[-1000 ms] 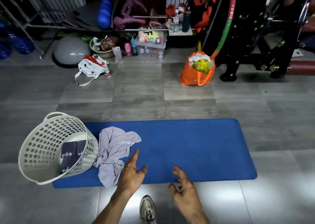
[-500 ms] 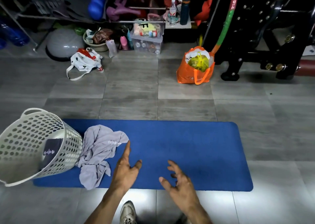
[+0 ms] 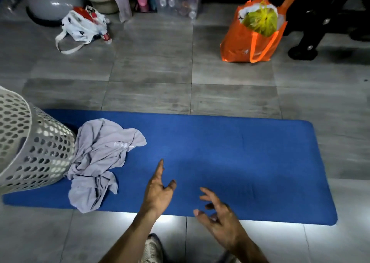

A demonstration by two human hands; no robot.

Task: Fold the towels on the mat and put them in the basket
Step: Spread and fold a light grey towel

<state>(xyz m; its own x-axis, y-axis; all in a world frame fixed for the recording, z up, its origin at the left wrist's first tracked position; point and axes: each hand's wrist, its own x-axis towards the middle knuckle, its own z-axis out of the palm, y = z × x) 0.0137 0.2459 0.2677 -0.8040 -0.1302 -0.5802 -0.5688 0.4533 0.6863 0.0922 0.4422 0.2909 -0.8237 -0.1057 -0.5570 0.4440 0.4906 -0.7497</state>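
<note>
Since a second ago our view has dipped and the basket (image 3: pixel 30 142) slid to the left edge. Our left hand (image 3: pixel 158 190) and right hand (image 3: pixel 218 216) hover with loose, empty fingers near the mat (image 3: pixel 240 162); the crumpled towel (image 3: pixel 100 158) touches the basket.

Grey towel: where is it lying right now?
In the head view the grey towel lies crumpled on the left end of the blue mat, against the white basket, left of the open left hand.
</note>
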